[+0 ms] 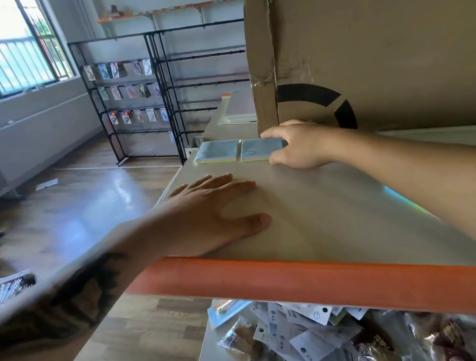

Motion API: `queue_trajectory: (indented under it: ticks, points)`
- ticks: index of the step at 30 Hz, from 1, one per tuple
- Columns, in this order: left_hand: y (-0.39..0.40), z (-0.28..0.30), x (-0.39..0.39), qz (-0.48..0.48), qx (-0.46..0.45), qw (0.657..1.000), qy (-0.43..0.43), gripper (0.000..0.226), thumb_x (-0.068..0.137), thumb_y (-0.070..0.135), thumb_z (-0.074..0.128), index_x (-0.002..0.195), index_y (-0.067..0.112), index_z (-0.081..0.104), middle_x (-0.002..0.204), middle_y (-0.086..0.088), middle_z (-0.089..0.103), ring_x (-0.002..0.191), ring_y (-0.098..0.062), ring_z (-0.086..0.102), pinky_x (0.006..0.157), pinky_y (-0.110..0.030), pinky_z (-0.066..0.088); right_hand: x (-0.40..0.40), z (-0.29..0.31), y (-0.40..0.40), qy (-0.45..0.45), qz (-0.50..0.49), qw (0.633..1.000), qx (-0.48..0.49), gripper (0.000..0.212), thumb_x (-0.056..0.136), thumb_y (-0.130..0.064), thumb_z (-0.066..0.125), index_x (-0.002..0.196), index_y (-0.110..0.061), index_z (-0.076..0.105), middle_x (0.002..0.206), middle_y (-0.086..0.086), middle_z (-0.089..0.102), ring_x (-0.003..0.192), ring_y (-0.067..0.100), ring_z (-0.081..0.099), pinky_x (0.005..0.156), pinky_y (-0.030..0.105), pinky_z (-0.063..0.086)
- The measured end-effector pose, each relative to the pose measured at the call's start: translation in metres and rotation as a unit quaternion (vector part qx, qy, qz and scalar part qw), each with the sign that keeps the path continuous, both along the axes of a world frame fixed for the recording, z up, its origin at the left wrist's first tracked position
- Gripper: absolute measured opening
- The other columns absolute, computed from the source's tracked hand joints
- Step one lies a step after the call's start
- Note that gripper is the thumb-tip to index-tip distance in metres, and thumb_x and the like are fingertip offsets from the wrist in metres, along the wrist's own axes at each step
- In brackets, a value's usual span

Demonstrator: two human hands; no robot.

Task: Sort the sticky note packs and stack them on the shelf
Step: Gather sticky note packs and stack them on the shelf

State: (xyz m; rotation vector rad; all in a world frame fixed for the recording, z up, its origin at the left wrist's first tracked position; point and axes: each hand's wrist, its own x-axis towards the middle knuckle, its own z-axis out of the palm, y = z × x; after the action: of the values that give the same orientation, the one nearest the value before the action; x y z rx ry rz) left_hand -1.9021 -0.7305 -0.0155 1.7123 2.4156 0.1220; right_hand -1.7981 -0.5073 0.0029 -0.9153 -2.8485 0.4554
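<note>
Grey orange-edged shelf (315, 214) (window-lit room): left hand (204, 214) flat, right hand (297, 145) fingers gripping sticky note pack (259, 149).

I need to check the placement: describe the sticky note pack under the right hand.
The sticky note pack is a flat square in clear, glossy wrap, its edge showing pastel layers. It lies flat on the shelf top, beside a matching second pack on its left. The right hand grips its right side, thumb in front, fingers behind.
</note>
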Motion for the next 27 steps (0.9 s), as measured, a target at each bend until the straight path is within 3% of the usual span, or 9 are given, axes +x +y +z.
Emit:
queue_trajectory:
  ticks: [2,7,10,16,18,21,24,27]
  points:
    - [0.005,0.005,0.01,0.009,0.012,1.0,0.002,0.103,0.058,0.106,0.023,0.151,0.06,0.023,0.166,0.021,0.02,0.154,-0.01,0.017,0.126,-0.04,0.015,0.018,0.004,-0.003,-0.003,0.011,1.0,0.014,0.057,0.095,-0.043,0.06,0.15,-0.04,0.045,0.156,0.001,0.039,0.139,0.025,0.041,0.111,0.038,0.04]
    - [0.031,0.018,0.057,-0.009,0.04,0.999,0.001,0.095,0.067,0.093,0.031,0.152,0.051,0.032,0.162,0.021,0.031,0.149,-0.011,0.029,0.121,-0.038,0.026,0.095,0.02,0.0,-0.008,0.018,0.999,0.029,0.035,0.095,-0.048,0.062,0.129,-0.042,0.059,0.137,0.0,0.06,0.115,0.02,0.059,0.093,0.036,0.049]
    - [0.056,0.022,0.085,-0.041,0.047,0.998,0.01,0.082,0.08,0.086,0.043,0.152,0.048,0.034,0.16,0.019,0.035,0.147,-0.012,0.034,0.117,-0.036,0.03,0.149,0.025,0.008,-0.009,0.019,0.999,0.043,0.034,0.093,-0.054,0.065,0.125,-0.042,0.06,0.139,-0.008,0.058,0.118,0.015,0.056,0.09,0.035,0.046]
    - [0.098,0.023,0.13,-0.099,0.077,0.992,-0.019,0.071,0.086,0.072,0.057,0.15,0.044,0.042,0.156,0.017,0.043,0.14,-0.011,0.043,0.11,-0.034,0.038,0.229,0.018,0.022,-0.011,0.069,0.998,0.001,0.051,0.076,-0.078,0.068,0.111,-0.041,0.063,0.108,-0.019,0.068,0.102,0.006,0.064,0.093,0.041,0.054]
    - [0.104,0.023,0.142,-0.126,0.069,0.989,-0.028,0.064,0.09,0.062,0.063,0.149,0.043,0.045,0.154,0.018,0.045,0.14,-0.009,0.043,0.112,-0.035,0.038,0.244,0.015,0.024,-0.007,0.085,0.996,-0.036,0.062,0.067,-0.082,0.073,0.116,-0.045,0.062,0.111,-0.022,0.068,0.102,0.002,0.064,0.094,0.042,0.054]
    - [0.109,0.021,0.152,-0.156,0.07,0.984,-0.044,0.055,0.091,0.052,0.069,0.143,0.045,0.051,0.147,0.022,0.052,0.134,-0.006,0.047,0.107,-0.031,0.039,0.253,0.01,0.022,0.005,0.105,0.993,-0.049,0.066,0.065,-0.073,0.08,0.122,-0.045,0.062,0.12,-0.023,0.065,0.109,0.0,0.061,0.099,0.04,0.052]
    - [0.113,0.02,0.152,-0.176,0.098,0.978,-0.061,0.046,0.087,0.046,0.075,0.132,0.047,0.062,0.136,0.027,0.059,0.124,0.004,0.052,0.104,-0.022,0.04,0.256,0.009,0.017,0.043,0.112,0.992,-0.036,0.055,0.073,-0.057,0.086,0.12,-0.036,0.069,0.13,-0.015,0.062,0.118,0.004,0.057,0.105,0.037,0.047]
    - [0.115,0.018,0.15,-0.179,0.127,0.973,-0.067,0.04,0.083,0.049,0.078,0.122,0.049,0.067,0.125,0.03,0.064,0.114,0.01,0.054,0.094,-0.008,0.038,0.263,0.007,0.013,0.068,0.128,0.989,-0.02,0.046,0.076,-0.059,0.08,0.116,-0.037,0.072,0.133,-0.017,0.059,0.124,0.0,0.053,0.11,0.033,0.042]
